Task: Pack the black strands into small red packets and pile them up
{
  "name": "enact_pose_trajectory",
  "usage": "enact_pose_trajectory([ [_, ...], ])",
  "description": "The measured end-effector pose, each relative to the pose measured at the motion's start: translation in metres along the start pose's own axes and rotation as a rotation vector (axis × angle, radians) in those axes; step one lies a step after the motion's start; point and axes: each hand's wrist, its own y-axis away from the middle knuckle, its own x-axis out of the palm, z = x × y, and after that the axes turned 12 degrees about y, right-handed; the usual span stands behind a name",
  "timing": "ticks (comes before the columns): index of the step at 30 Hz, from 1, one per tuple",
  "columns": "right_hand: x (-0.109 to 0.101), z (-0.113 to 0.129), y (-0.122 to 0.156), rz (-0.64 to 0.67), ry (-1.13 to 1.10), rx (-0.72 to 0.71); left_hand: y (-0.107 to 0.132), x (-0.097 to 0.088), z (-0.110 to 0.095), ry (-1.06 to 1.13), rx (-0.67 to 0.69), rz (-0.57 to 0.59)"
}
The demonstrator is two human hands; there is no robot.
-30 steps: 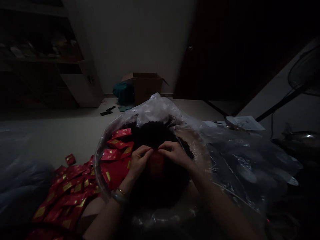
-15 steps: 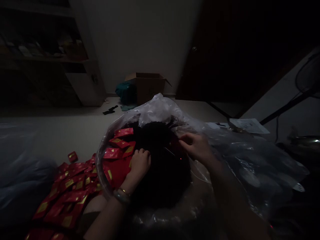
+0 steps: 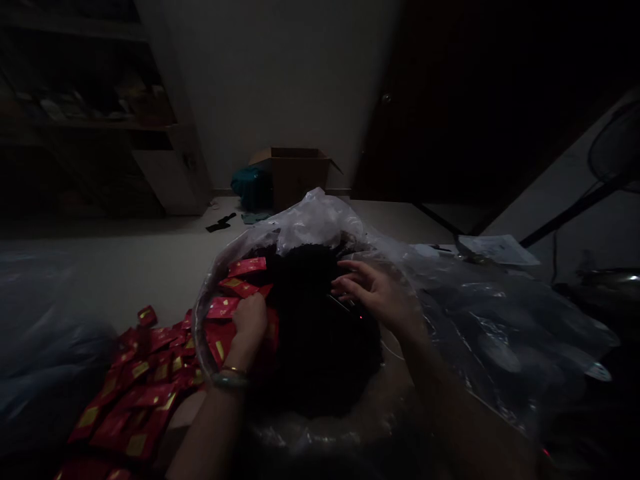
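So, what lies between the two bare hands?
In the head view: small red packets by the left hand, then mostly a loose black heap toward the right hand.

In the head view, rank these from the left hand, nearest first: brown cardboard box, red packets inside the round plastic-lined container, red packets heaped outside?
1. Shiny red packets inside the container: by the left hand.
2. Heaped red packets: outside, left.
3. Brown cardboard box: far, ahead.
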Motion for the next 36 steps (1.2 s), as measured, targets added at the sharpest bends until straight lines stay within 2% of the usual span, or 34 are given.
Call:
enact_pose_trajectory([
  [3, 0.006, -0.010, -0.003, 0.085, 0.149, -0.003, -0.002, -0.007, 0.002, 0.070, 0.024, -0.088],
  [4, 0.008, -0.016, -0.006, 0.077, 0.198, -0.006, -0.002, -0.008, 0.001, 0.159, 0.071, -0.130],
  [7, 0.017, -0.036, -0.015, -0.039, 0.293, -0.016, 0.001, -0.005, -0.003, 0.618, 0.291, -0.213],
  [9, 0.024, -0.046, -0.020, -0.104, 0.315, -0.052, 0.006, 0.002, -0.009, 0.860, 0.379, -0.167],
  [13, 0.033, -0.051, -0.020, -0.252, 0.383, -0.230, 0.015, 0.018, -0.021, 1.140, 0.310, -0.048],
  [15, 0.035, -0.048, -0.017, -0.310, 0.446, -0.302, 0.017, 0.022, -0.024, 1.200, 0.298, 0.061],
  [17, 0.038, -0.045, -0.013, -0.320, 0.507, -0.366, 0.018, 0.024, -0.026, 1.228, 0.312, 0.155],
  [19, 0.040, -0.044, -0.011, -0.326, 0.551, -0.426, 0.019, 0.025, -0.027, 1.238, 0.328, 0.194],
  [22, 0.042, -0.044, -0.010, -0.400, 0.627, -0.465, 0.020, 0.027, -0.027, 1.214, 0.350, 0.154],
  [26, 0.041, -0.043, -0.008, -0.471, 0.848, -0.482, 0.022, 0.028, -0.025, 1.088, 0.435, 0.086],
  [31, 0.041, -0.037, -0.002, -0.443, 1.015, -0.551, 0.022, 0.031, -0.021, 0.881, 0.588, 0.027],
  [34, 0.041, -0.035, -0.001, -0.324, 0.940, -0.538, 0.020, 0.035, -0.018, 0.805, 0.643, -0.022],
  [36, 0.040, -0.034, -0.002, -0.249, 0.829, -0.475, 0.019, 0.037, -0.016, 0.777, 0.659, -0.081],
])
